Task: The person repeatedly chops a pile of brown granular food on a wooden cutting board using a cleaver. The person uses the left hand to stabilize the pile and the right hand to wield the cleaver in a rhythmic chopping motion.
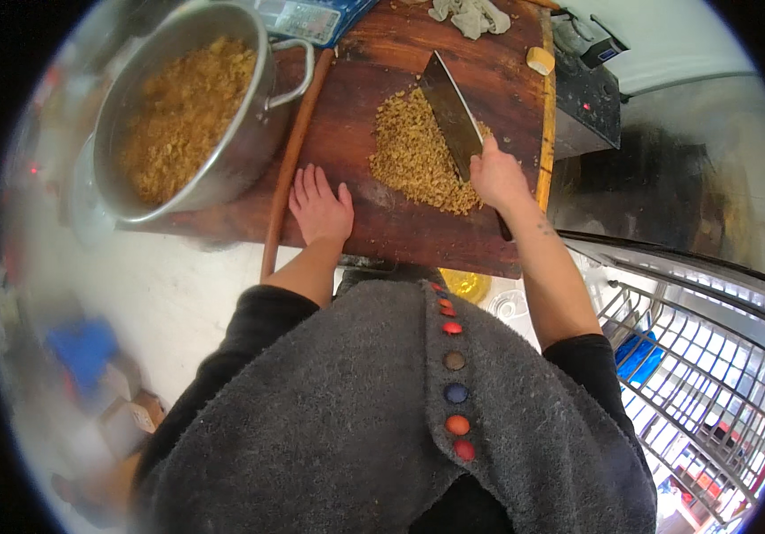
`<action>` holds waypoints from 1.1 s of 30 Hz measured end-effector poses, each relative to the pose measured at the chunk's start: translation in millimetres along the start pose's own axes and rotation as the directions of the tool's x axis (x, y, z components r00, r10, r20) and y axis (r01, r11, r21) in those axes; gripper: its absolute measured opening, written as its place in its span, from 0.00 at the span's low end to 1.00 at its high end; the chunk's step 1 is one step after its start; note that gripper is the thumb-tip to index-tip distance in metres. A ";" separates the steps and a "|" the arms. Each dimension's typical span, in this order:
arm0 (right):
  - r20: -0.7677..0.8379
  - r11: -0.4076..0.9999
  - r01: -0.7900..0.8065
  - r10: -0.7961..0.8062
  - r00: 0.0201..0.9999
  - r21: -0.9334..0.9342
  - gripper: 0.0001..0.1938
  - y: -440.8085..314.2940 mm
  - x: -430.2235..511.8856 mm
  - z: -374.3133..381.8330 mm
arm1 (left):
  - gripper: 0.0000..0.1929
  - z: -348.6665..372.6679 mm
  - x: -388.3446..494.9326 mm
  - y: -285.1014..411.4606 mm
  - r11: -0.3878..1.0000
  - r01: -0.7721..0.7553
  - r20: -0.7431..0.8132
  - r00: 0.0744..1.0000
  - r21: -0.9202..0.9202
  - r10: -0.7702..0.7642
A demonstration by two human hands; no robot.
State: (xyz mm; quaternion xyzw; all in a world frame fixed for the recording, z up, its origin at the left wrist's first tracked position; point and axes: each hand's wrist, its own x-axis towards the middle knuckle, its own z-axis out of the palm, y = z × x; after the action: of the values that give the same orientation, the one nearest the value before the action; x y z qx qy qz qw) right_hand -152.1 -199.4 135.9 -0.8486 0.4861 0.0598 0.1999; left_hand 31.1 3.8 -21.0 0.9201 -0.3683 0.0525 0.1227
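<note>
My right hand point(499, 175) grips a wide-bladed cleaver point(450, 113), its dark handle end showing below the wrist. The blade slants up and to the left across a heap of chopped, light-brown crumbly food point(415, 153), probably nuts, and covers part of it. My left hand point(321, 203) lies palm down on the dark red-brown wooden worktop point(382, 230), fingers slightly spread, holding nothing. Just left of it a long wooden rolling pin or rod point(297, 147) lies across the worktop, its near end sticking out past the front edge.
A large metal pot point(257, 127) of brown crumbly food stands at the left. A blue scale point(309, 20) is behind it. A crumpled cloth point(472, 17) and a small yellowish piece point(540, 60) lie at the back right. A black box point(586, 100) adjoins the right edge; a metal rack point(703, 400) stands lower right.
</note>
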 end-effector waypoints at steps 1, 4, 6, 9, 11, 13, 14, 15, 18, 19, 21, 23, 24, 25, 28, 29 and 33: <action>-0.099 0.998 0.054 -0.053 0.994 0.013 0.17 1.4 0.9 -2.3 | 0.29 0.0 -0.5 0.1 1.000 -0.022 -0.055 0.998 -0.020 0.021; -0.126 1.000 0.022 -0.019 0.992 0.022 0.17 4.1 -0.1 -7.4 | 0.29 -0.2 -1.8 0.5 1.000 -0.017 -0.050 0.999 -0.022 0.016; -0.199 0.997 -0.074 0.076 0.977 0.017 0.18 2.3 -2.5 -6.7 | 0.29 -0.7 -1.7 0.4 1.000 -0.021 -0.053 0.998 -0.008 0.020; 0.160 0.994 -0.105 0.101 0.982 0.020 0.17 -1.9 -2.6 1.0 | 0.29 -1.2 -1.3 0.3 1.000 -0.017 -0.048 0.999 -0.017 0.016; 0.105 0.997 -0.070 0.071 0.992 -0.010 0.18 -3.0 0.0 0.0 | 0.29 -1.2 -0.2 0.6 0.999 -0.018 -0.081 0.997 -0.033 0.015; -0.049 1.000 0.014 -0.012 0.999 0.027 0.18 -1.8 3.8 -5.6 | 0.29 -0.9 1.3 0.9 0.999 -0.036 -0.089 0.995 -0.033 0.033; -0.130 0.999 0.044 -0.043 0.991 0.001 0.17 -0.7 4.3 -8.3 | 0.28 -0.9 -0.1 0.7 0.999 -0.035 -0.086 0.996 -0.026 0.032; -0.080 0.999 0.024 -0.022 0.997 0.026 0.17 0.1 3.8 -10.4 | 0.28 -0.7 -0.4 0.6 1.000 -0.016 -0.052 0.999 -0.009 0.015; -0.205 0.995 -0.076 0.086 0.975 0.056 0.15 0.5 -0.1 -9.7 | 0.28 -0.2 -1.9 0.2 0.999 -0.047 -0.097 0.994 0.012 0.048; -0.103 0.988 -0.129 0.137 0.985 0.082 0.15 -0.1 -0.5 -6.4 | 0.28 -0.2 -2.1 0.2 0.999 -0.051 -0.106 0.993 0.001 0.051; 0.130 0.990 -0.137 0.132 0.983 0.027 0.16 -2.0 0.0 0.3 | 0.28 -0.3 -1.0 0.2 0.999 -0.032 -0.075 0.997 0.000 0.032; 0.093 0.994 -0.103 0.101 0.990 0.018 0.17 -2.3 2.5 -0.6 | 0.28 -0.6 1.0 0.8 1.000 -0.028 -0.096 0.995 -0.012 0.027; 0.049 0.996 -0.082 0.081 0.996 0.021 0.17 -1.9 3.8 -3.1 | 0.28 -1.2 0.0 0.4 1.000 -0.015 -0.037 0.999 -0.005 0.015; -0.041 0.999 -0.005 0.007 0.999 0.038 0.17 -1.2 5.1 -6.1 | 0.29 -0.9 2.1 1.2 0.999 -0.034 -0.077 0.996 -0.018 0.033; -0.064 0.997 -0.026 0.030 0.998 0.069 0.18 0.2 1.9 -8.8 | 0.29 -1.2 -1.1 0.6 1.000 -0.022 -0.056 0.998 -0.018 0.020; -0.174 0.998 -0.039 0.047 0.984 0.049 0.19 -0.1 -0.4 -7.3 | 0.29 -1.2 -1.9 0.2 0.999 -0.030 -0.064 0.998 -0.019 0.028; 0.159 0.988 -0.143 0.133 0.978 0.051 0.18 -6.1 -5.6 6.7 | 0.29 -0.3 -1.2 0.3 1.000 -0.015 -0.035 0.999 0.004 0.015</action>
State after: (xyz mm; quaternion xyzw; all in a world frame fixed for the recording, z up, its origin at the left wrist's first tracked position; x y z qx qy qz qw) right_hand -149.2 -189.5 133.2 -0.7989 0.5285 0.1241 0.2588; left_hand 30.0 4.5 -20.8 0.9165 -0.3729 0.0705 0.1269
